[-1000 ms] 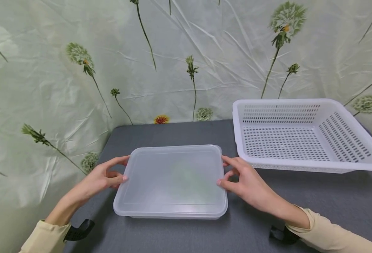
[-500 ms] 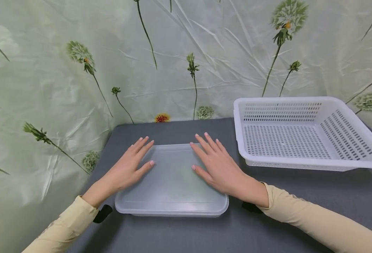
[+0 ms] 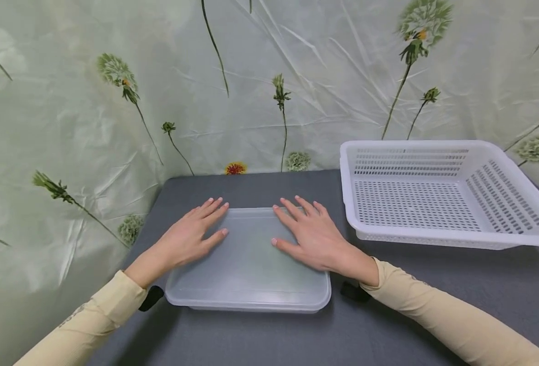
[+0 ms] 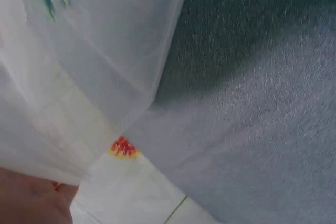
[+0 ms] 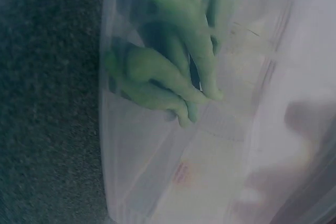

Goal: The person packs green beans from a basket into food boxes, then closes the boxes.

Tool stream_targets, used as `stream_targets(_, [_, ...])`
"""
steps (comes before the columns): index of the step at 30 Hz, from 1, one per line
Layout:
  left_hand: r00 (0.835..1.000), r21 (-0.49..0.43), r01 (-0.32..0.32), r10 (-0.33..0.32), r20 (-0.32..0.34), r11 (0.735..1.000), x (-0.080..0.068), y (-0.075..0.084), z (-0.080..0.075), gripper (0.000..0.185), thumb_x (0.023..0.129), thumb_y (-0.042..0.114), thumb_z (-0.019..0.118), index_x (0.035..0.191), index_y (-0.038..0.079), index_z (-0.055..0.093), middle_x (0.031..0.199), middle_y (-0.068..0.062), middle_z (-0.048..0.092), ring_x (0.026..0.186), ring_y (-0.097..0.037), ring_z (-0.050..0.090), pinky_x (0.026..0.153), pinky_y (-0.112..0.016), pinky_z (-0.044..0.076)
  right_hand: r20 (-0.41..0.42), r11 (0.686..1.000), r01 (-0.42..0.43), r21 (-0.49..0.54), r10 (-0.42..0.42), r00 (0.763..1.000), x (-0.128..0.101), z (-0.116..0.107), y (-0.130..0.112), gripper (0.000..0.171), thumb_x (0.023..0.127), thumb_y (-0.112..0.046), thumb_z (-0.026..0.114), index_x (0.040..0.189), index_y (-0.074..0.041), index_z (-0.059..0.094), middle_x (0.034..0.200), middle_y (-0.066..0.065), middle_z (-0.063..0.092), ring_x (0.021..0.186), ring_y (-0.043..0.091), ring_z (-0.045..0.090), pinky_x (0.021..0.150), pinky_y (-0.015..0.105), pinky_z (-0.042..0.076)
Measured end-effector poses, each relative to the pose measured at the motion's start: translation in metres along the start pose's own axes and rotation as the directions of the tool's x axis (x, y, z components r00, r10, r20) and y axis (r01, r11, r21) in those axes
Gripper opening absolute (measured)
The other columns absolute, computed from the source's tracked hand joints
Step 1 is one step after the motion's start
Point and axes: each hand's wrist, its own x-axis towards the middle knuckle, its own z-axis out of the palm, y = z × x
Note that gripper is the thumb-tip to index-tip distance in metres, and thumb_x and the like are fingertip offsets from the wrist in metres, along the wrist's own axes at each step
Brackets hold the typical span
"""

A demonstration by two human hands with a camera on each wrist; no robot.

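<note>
Translucent plastic made up the shallow lidded box point(image 3: 248, 264), which sat on the grey table point(image 3: 434, 284) near its front left corner, just left of a white slotted basket point(image 3: 443, 193). The basket stood apart from the box and held nothing visible.

The left hand point(image 3: 191, 236) lay flat on the left part of the lid point(image 3: 251, 254), fingers straight and spread, gripping nothing. The right hand point(image 3: 312, 236) lay likewise on the right part, palm down, fingers extended toward the far edge. Both appeared to press downward on the lid rather than hold it.

The right wrist view showed green pods point(image 5: 173, 72), possibly beans or peppers, inside the box through its clear wall; blur prevented a firmer identification. The left wrist view showed only the box's edge point(image 4: 131, 77), table surface and a sliver of the flowered backdrop point(image 3: 269, 86).

Assessment: the lid sat square on the box with no raised corner visible from the head camera, so covering appeared largely done. Whether the rim had seated all round could not be confirmed. The contents remained in the box, and the basket was unused.
</note>
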Motion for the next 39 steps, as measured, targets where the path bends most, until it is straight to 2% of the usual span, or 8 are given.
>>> stream_targets(6, [1.0,0.058,0.003,-0.002,-0.019,0.998,-0.021,0.012,0.01,0.068,0.104,0.054,0.031,0.158,0.015,0.019,0.164,-0.006,0.01,0.149,-0.027,0.005,0.117,-0.051,0.005,0.029,1.0,-0.01,0.001,0.01,1.0,0.002,-0.001,-0.003,0.071,0.099,-0.063,0.037,0.156,-0.021,0.029,0.16,0.005,0.025,0.146,0.033,0.019,0.112,0.058,0.017])
stream_targets(13, [0.997,-0.003,0.015,-0.015,-0.08,1.0,-0.058,0.035,0.018,0.057,0.101,0.056,0.04,0.153,0.033,0.034,0.161,0.0,0.021,0.148,-0.027,0.012,0.115,-0.054,0.008,0.018,0.999,-0.036,0.03,0.036,0.999,-0.001,0.001,-0.001,0.071,0.098,-0.063,0.039,0.155,-0.022,0.031,0.161,0.006,0.023,0.147,0.032,0.017,0.112,0.057,0.015])
stream_targets(17, [0.996,0.041,0.001,0.003,-0.084,0.999,-0.072,0.044,0.021,0.053,0.101,0.057,0.042,0.151,0.042,0.033,0.161,-0.003,0.021,0.148,-0.032,0.012,0.114,-0.056,0.015,0.0,0.995,-0.052,0.08,0.052,0.999,-0.002,0.003,0.0,0.071,0.098,-0.062,0.043,0.155,-0.021,0.034,0.16,0.007,0.025,0.148,0.031,0.015,0.114,0.055,0.012])
stream_targets(21, [0.997,0.113,-0.018,0.027,-0.078,0.993,-0.074,0.046,0.022,0.052,0.102,0.055,0.039,0.152,0.045,0.028,0.162,-0.004,0.018,0.148,-0.034,0.01,0.113,-0.057,0.018,-0.094,0.989,-0.04,0.145,0.054,0.994,-0.004,0.003,0.0,0.064,0.098,-0.053,0.052,0.151,-0.019,0.042,0.157,0.008,0.033,0.147,0.03,0.019,0.117,0.05,0.006])
stream_targets(26, [0.996,0.148,-0.018,0.03,-0.082,0.989,-0.075,0.045,0.02,0.048,0.104,0.05,0.036,0.152,0.044,0.029,0.162,-0.005,0.019,0.148,-0.035,0.012,0.112,-0.057,0.02,-0.245,0.974,0.131,0.184,-0.083,0.966,-0.015,0.003,-0.01,0.055,0.1,-0.044,0.054,0.146,-0.015,0.047,0.155,0.004,0.036,0.145,0.027,0.025,0.117,0.05,0.009])
stream_targets(32, [0.993,0.14,-0.032,0.048,-0.107,0.99,-0.074,0.045,0.021,0.048,0.104,0.046,0.039,0.152,0.041,0.033,0.162,-0.007,0.021,0.147,-0.037,0.013,0.112,-0.057,0.018,-0.041,0.978,0.169,0.122,-0.165,0.985,-0.044,-0.002,-0.03,0.079,0.093,-0.071,0.041,0.158,-0.031,0.021,0.164,-0.003,0.013,0.149,0.029,0.007,0.114,0.058,0.009])
stream_targets(36, [0.996,0.061,-0.002,0.008,-0.085,0.998,-0.072,0.045,0.019,0.052,0.103,0.05,0.042,0.152,0.038,0.034,0.162,-0.005,0.019,0.148,-0.035,0.009,0.114,-0.056,0.012,0.089,0.988,0.15,0.028,-0.152,0.984,-0.048,-0.004,-0.034,0.074,0.092,-0.076,0.03,0.156,-0.039,0.023,0.163,-0.007,0.014,0.149,0.028,0.004,0.115,0.056,0.003])
stream_targets(39, [0.997,-0.012,0.05,-0.051,-0.052,0.999,-0.068,0.043,0.016,0.06,0.1,0.054,0.045,0.154,0.03,0.035,0.162,-0.007,0.017,0.148,-0.034,0.006,0.114,-0.057,0.01,0.123,0.987,0.163,-0.009,-0.161,0.979,-0.047,-0.004,-0.034,0.072,0.093,-0.076,0.025,0.154,-0.038,0.028,0.162,-0.006,0.017,0.149,0.029,0.004,0.114,0.057,0.004])
